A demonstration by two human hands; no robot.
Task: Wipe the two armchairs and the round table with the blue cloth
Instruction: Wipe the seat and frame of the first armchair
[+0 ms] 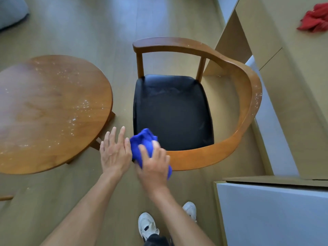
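Note:
A wooden armchair with a black seat stands in the middle, its curved rail dotted with white specks. My right hand grips the bunched blue cloth on the near end of the chair's rail. My left hand lies flat with straight fingers just left of the cloth, its thumb touching it. The round wooden table stands to the left, its top sprinkled with white crumbs. Only this one armchair shows fully.
A light wooden desk with a red cloth on it stands at the right, close to the chair's back. A white cabinet fills the lower right. My white shoes stand on the wooden floor. A grey cushion lies far left.

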